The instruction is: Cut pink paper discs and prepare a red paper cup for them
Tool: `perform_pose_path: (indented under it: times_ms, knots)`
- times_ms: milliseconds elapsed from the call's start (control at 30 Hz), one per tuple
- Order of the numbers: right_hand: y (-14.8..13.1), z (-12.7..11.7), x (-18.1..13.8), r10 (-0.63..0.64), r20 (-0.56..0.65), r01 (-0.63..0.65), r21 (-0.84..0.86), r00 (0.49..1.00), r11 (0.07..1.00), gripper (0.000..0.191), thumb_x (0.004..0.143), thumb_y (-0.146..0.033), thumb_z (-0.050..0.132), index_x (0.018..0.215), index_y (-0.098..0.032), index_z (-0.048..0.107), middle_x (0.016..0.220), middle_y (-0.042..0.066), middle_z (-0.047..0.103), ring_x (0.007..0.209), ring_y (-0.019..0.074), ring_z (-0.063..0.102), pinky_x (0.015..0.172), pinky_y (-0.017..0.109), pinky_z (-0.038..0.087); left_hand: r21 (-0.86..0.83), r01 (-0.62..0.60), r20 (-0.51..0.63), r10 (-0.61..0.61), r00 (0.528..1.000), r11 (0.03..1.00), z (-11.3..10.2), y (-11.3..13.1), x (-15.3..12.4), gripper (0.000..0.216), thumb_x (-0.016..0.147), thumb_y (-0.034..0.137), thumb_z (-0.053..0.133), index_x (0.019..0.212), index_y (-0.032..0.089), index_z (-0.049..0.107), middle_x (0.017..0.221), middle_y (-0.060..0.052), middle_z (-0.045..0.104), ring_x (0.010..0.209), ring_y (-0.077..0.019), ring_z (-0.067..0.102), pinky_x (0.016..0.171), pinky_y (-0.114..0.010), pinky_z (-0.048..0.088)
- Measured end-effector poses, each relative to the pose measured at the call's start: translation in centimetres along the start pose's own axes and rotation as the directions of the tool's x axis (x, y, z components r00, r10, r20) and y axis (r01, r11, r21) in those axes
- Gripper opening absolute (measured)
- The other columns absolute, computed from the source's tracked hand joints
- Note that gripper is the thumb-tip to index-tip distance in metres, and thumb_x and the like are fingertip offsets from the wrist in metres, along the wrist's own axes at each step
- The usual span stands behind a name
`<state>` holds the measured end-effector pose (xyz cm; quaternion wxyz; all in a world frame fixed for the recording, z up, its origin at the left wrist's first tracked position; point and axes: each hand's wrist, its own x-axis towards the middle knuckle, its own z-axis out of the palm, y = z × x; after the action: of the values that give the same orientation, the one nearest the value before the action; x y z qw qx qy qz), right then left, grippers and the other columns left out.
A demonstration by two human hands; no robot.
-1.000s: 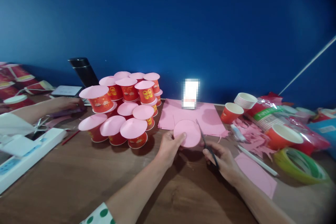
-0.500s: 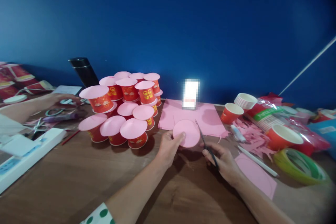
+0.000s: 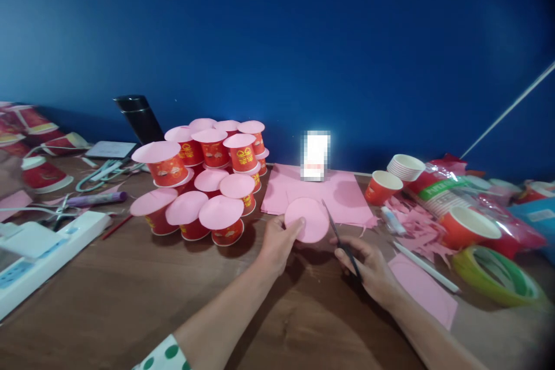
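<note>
Between thumb and fingers my left hand (image 3: pixel 277 245) pinches a round pink paper disc (image 3: pixel 309 221), held above the table. My right hand (image 3: pixel 366 266) grips a pair of dark scissors (image 3: pixel 344 245). Their blades point up and away, close to the disc's right edge; whether they touch it I cannot tell. Behind the disc lies a stack of pink paper sheets (image 3: pixel 347 193). To the left, red paper cups (image 3: pixel 228 232) stand in two tiers, topped with pink discs (image 3: pixel 221 212).
At the right are pink scraps (image 3: pixel 416 225), a white pen (image 3: pixel 427 266), a pink sheet with a drawn curve (image 3: pixel 427 292), green tape (image 3: pixel 470 283) and loose cups (image 3: pixel 384 188). A white power strip (image 3: pixel 52 263), purple marker (image 3: pixel 97 198) and black flask (image 3: pixel 139 118) occupy the left.
Another person's arm on the left has pulled back toward the left edge, uncovering a cable, a marker and a red cup. My hands, the disc and the scissors have hardly moved.
</note>
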<state>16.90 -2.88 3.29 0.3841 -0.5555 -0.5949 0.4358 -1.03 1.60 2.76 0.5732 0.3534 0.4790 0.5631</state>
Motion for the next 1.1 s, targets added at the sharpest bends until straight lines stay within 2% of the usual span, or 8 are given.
perform_pose_path:
  times_ms: [433, 933, 1100]
  knots:
    - [-0.2, 0.08, -0.04, 0.031, 0.019, -0.031, 0.015, 0.999, 0.999, 0.039, 0.074, -0.05, 0.06, 0.093, -0.016, 0.063, 0.054, -0.005, 0.047, 0.048, 0.0096, 0.041, 0.044, 0.021, 0.037, -0.026, -0.028, 0.012, 0.029, 1.0, 0.999, -0.22, -0.18, 0.29, 0.028, 0.061, 0.035, 0.072, 0.07, 0.009, 0.066, 0.06, -0.004, 0.063, 0.057, -0.0126, 0.054, 0.054, -0.023, 0.041]
    - [-0.2, 0.17, -0.13, 0.043, 0.014, -0.044, 0.019, 0.999, 0.999, 0.036, 0.075, -0.048, 0.062, 0.093, -0.016, 0.063, 0.054, -0.005, 0.046, 0.048, 0.0086, 0.04, 0.045, 0.021, 0.035, -0.009, -0.028, 0.005, 0.028, 1.0, 1.0, -0.27, -0.11, 0.33, 0.026, 0.063, 0.034, 0.071, 0.067, 0.01, 0.063, 0.059, -0.003, 0.06, 0.058, -0.0128, 0.054, 0.053, -0.022, 0.04]
    - [-0.16, 0.29, -0.16, 0.073, 0.02, -0.074, 0.03, 0.997, 0.997, 0.036, 0.075, -0.047, 0.063, 0.093, -0.016, 0.063, 0.054, -0.005, 0.046, 0.047, 0.0082, 0.039, 0.044, 0.02, 0.033, 0.009, -0.025, -0.015, 0.025, 1.0, 1.0, -0.29, -0.09, 0.45, 0.026, 0.062, 0.034, 0.071, 0.066, 0.009, 0.063, 0.056, -0.001, 0.058, 0.05, -0.0088, 0.047, 0.046, -0.02, 0.035]
